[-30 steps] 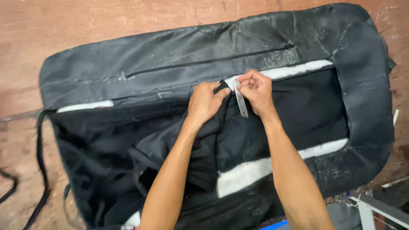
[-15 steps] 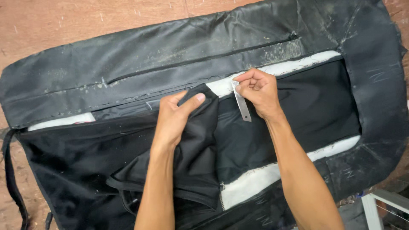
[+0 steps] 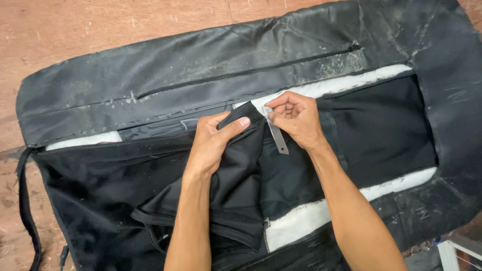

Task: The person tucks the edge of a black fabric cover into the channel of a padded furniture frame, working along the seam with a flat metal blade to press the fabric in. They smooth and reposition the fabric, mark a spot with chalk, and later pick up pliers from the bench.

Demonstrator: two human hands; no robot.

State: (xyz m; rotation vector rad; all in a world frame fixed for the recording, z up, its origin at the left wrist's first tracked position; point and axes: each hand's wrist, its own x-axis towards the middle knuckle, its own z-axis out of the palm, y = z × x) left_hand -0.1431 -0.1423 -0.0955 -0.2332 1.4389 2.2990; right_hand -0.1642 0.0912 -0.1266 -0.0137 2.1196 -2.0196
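While the large black padded bag (image 3: 241,70) lies open on the wooden floor (image 3: 75,30), the left hand (image 3: 213,143) pinches a fold of black lining (image 3: 241,170), lifting it off the white foam (image 3: 331,85). The right hand (image 3: 296,118), fingers curled, grips a thin metal blade (image 3: 277,138) angled downward at the seam.

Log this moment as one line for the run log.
left hand: pinching black fabric flap | right hand: holding metal ruler | under both: black padded bag | surface: wooden table
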